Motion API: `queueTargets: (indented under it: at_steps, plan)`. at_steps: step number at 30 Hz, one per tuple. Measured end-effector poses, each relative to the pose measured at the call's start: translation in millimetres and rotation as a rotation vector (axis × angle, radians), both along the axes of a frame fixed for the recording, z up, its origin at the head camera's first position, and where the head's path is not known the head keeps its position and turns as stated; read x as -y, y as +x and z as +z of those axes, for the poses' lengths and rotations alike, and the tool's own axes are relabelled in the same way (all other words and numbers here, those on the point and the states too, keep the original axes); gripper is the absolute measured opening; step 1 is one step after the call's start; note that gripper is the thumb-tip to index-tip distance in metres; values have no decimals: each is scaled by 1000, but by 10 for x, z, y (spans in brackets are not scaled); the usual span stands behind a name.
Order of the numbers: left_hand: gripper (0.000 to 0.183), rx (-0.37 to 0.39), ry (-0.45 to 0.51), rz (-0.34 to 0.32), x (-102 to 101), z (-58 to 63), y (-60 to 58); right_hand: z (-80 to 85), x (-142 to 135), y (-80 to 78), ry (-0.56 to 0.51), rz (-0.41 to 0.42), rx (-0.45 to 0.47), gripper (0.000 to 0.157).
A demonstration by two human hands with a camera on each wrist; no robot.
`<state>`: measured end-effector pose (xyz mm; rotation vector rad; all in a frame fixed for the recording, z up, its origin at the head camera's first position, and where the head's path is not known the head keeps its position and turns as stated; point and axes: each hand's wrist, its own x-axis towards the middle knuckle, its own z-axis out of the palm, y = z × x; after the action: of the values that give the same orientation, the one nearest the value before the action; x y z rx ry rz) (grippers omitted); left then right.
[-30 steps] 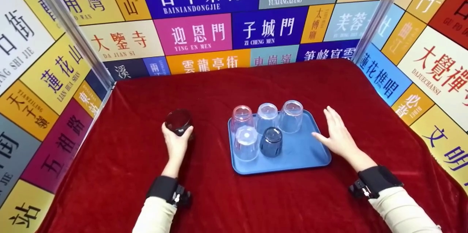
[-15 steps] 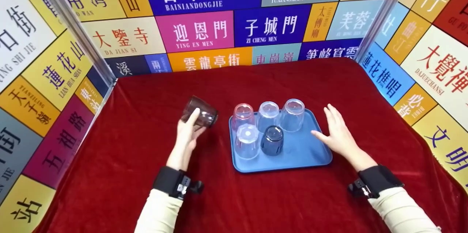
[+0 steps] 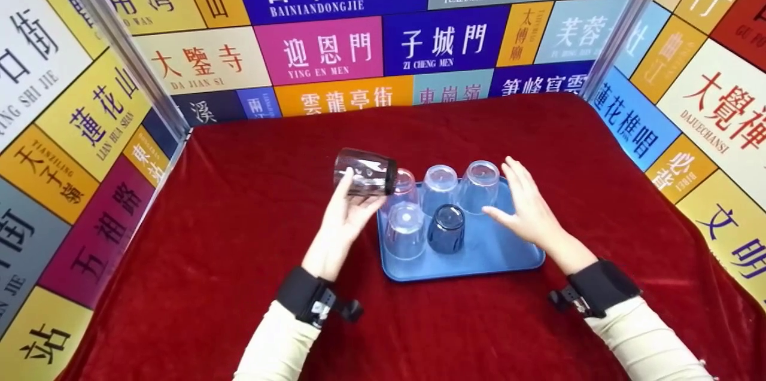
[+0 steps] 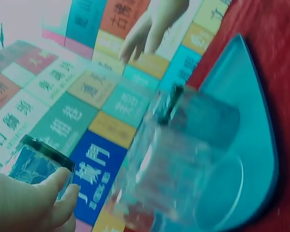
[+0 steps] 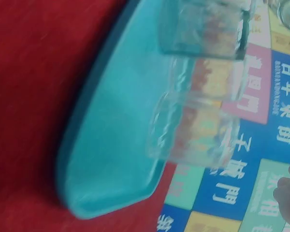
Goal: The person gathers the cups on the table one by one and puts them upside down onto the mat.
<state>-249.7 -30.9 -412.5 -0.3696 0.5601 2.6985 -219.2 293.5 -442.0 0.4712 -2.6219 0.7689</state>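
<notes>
In the head view my left hand [image 3: 347, 216] grips a dark, see-through drinking glass [image 3: 364, 173], tilted nearly on its side. It is off the cloth, by the back left corner of the blue tray [image 3: 497, 249], and partly covers a reddish glass [image 3: 404, 186]. Several glasses stand upside down on that tray: a clear one [image 3: 405, 231] at front left, a dark blue one [image 3: 447, 229] beside it, and clear ones [image 3: 440, 189] along the back. Over the tray's right side, fingers spread, my right hand [image 3: 531, 210] is near the back right glass [image 3: 480, 186] and holds nothing.
Dark red cloth [image 3: 209, 249] covers the table around the tray. Walls printed with colourful name signs [image 3: 326, 52] enclose the back and both sides. A clear upright post [image 3: 628, 22] stands at the right corner.
My left hand has lifted the dark glass off the cloth, tipped it sideways and carried it right to the tray. My right hand has shifted left toward the back right glass.
</notes>
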Motion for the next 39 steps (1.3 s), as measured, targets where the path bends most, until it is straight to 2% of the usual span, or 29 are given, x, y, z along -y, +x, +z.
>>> queueTargets:
  at_steps: [4,7,14,17,21,27,32,37,39]
  plan:
    - [61,-9,44,-29,-146,53,38,93,158,-29,-29,41,-9,85]
    - [58,-21,39,-46,-249,81,75,165,316,-69,-56,84,-10,85]
    - [50,-68,-74,-64,-437,103,165,292,802,-131,-144,209,77,89]
    - [46,-93,-131,-75,-467,102,200,306,979,-150,-167,239,80,88]
    - [46,-96,-130,-98,-465,92,231,297,1130,-163,-204,247,54,84]
    - [49,-98,-77,-111,-459,78,215,267,1200,-173,-270,239,3,74]
    - [48,-101,-110,-118,-444,55,206,278,1196,-166,-279,245,-37,69]
    - [43,-173,-178,-137,-430,46,215,346,1131,-153,-272,256,-103,69]
    - [42,-205,-212,-134,-413,50,217,406,1078,-141,-291,236,-109,69]
